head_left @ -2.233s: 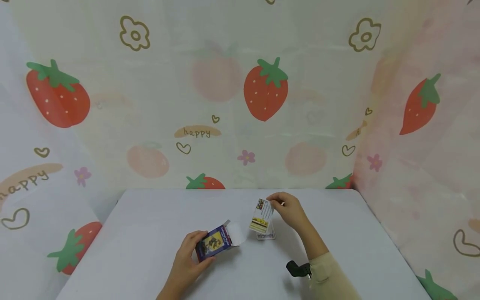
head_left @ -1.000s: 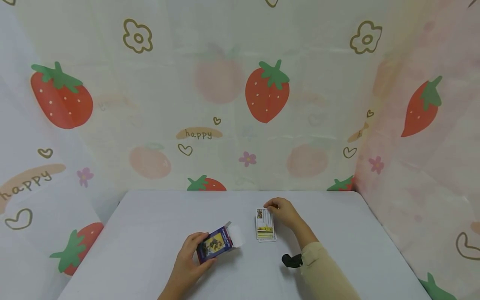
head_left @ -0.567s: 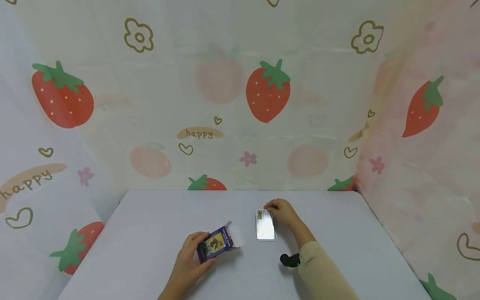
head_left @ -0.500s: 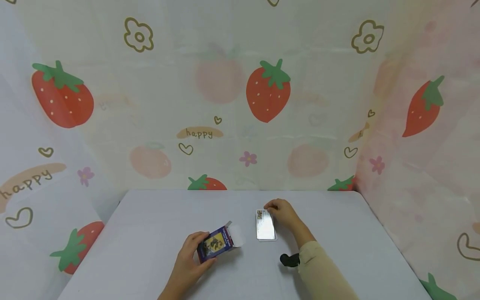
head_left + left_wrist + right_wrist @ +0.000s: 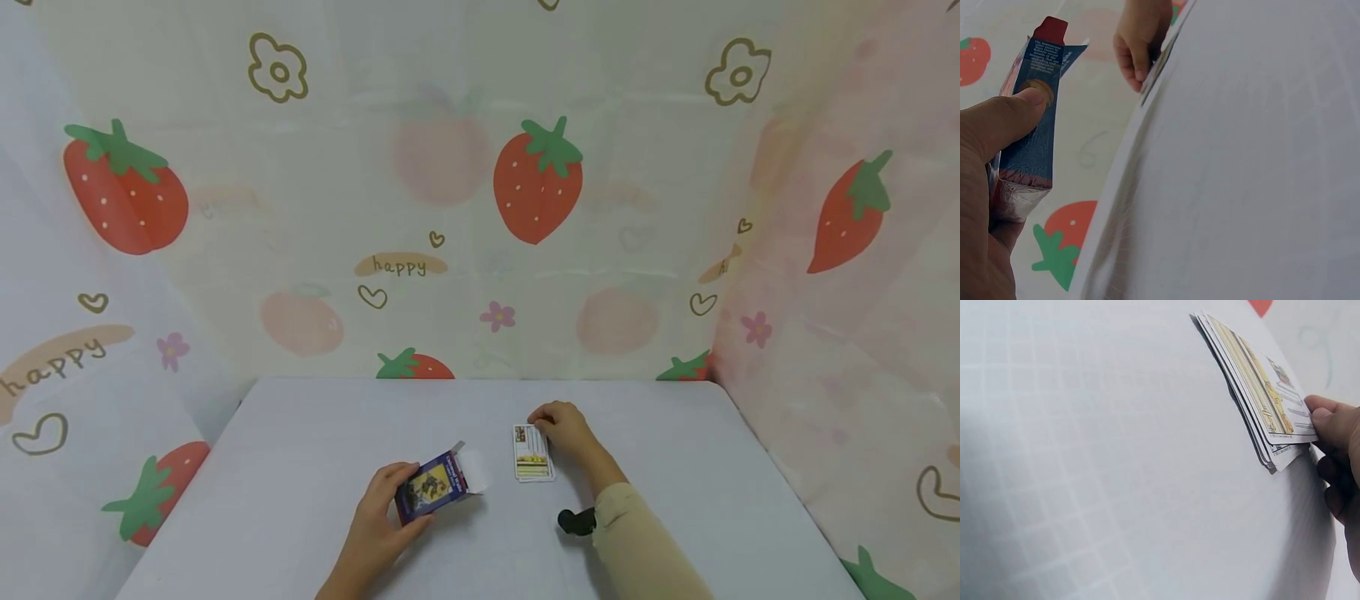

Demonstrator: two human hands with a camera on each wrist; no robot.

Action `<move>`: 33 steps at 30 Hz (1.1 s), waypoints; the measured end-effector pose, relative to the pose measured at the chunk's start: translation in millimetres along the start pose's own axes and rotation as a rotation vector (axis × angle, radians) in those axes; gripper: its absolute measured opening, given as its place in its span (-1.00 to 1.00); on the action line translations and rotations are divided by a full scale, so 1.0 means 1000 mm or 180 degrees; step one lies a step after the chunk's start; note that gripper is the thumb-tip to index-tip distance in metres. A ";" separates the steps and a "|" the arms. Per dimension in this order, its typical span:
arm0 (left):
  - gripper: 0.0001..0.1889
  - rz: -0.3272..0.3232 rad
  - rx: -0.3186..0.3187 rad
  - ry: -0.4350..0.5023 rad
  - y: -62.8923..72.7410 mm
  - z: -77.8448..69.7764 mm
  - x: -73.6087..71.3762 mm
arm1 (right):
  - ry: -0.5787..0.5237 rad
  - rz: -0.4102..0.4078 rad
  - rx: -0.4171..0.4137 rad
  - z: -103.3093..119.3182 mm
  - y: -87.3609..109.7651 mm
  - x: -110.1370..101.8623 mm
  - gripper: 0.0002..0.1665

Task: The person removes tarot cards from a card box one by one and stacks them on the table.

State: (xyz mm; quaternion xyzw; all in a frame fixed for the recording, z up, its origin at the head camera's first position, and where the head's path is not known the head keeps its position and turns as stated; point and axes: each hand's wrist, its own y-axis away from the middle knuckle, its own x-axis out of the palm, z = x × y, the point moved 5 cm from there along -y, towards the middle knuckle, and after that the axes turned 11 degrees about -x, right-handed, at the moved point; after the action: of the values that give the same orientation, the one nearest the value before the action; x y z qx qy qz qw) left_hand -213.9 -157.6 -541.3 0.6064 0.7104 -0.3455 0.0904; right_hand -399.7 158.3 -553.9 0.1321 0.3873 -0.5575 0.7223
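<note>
My left hand (image 5: pixel 382 504) grips a blue card box (image 5: pixel 431 488) with a yellow picture, tilted above the table, its white end flap open toward the right. In the left wrist view, the thumb presses the box's (image 5: pixel 1034 134) narrow printed side. To the right of it lies a small stack of cards (image 5: pixel 533 454), the top one printed with text and a yellow band. My right hand (image 5: pixel 564 427) pinches the far right corner of the top card (image 5: pixel 1266 381). In the right wrist view, the cards below (image 5: pixel 1282 457) stick out unevenly; fingers partly hide their edge.
The white table (image 5: pixel 300 442) spreads around both hands. A curtain printed with strawberries (image 5: pixel 537 187) hangs behind its far edge and along both sides. A black wrist-worn device (image 5: pixel 576 522) juts from the right sleeve (image 5: pixel 645 542).
The right hand has lowered the card from above onto the stack and then shifted it slightly toward me. Glare on the card has gone. The left hand with the box has hardly moved.
</note>
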 end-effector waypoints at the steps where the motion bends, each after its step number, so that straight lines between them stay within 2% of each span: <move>1: -0.14 0.0002 -0.0003 0.0005 0.000 0.000 0.000 | 0.0007 0.0007 0.0013 0.000 0.000 0.000 -0.84; 12: -0.15 -0.0012 0.0070 0.0035 0.001 -0.001 0.000 | 0.0176 0.0007 0.0021 0.000 0.000 0.001 -0.84; 19: -0.16 -0.0025 0.0039 -0.0023 0.001 -0.002 -0.001 | 0.0307 -0.0016 -0.0133 0.002 0.002 0.002 -0.85; 29: -0.18 0.0000 -0.0014 -0.0001 -0.001 -0.002 0.000 | 0.0048 -0.0013 -0.0035 0.000 0.002 -0.001 -0.87; 33: -0.18 -0.0006 -0.0007 -0.0003 -0.001 -0.002 -0.001 | -0.0029 -0.0071 -0.0006 0.007 0.002 -0.007 -0.85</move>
State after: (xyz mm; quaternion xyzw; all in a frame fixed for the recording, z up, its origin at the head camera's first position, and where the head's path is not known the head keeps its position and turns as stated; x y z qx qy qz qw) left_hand -213.8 -157.1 -539.5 0.6055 0.7113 -0.3452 0.0911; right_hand -395.7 159.4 -545.2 0.1245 0.3860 -0.5657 0.7179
